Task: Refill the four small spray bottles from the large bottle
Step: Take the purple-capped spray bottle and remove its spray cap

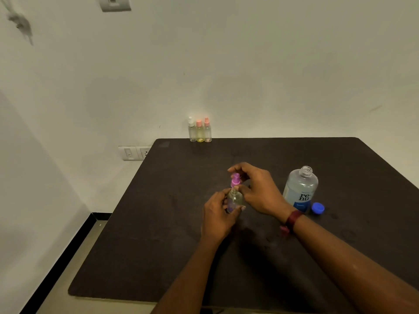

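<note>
A small clear spray bottle [235, 198] stands near the middle of the dark table [158, 234]. My left hand [218, 214] grips its body. My right hand [256, 189] pinches its purple spray top [235, 180] at the bottle's neck. The large clear bottle [300, 189] with a blue label stands open to the right of my hands. Its blue cap [317, 208] lies on the table beside it. Three other small spray bottles [200, 130] stand in a row at the table's far edge against the wall, one with a white top and two with pink tops.
A white wall rises right behind the table. A wall socket plate [133, 152] sits left of the table's far corner. The table's left edge drops to a floor with a black skirting strip [68, 252]. A dark red band is on my right wrist [292, 219].
</note>
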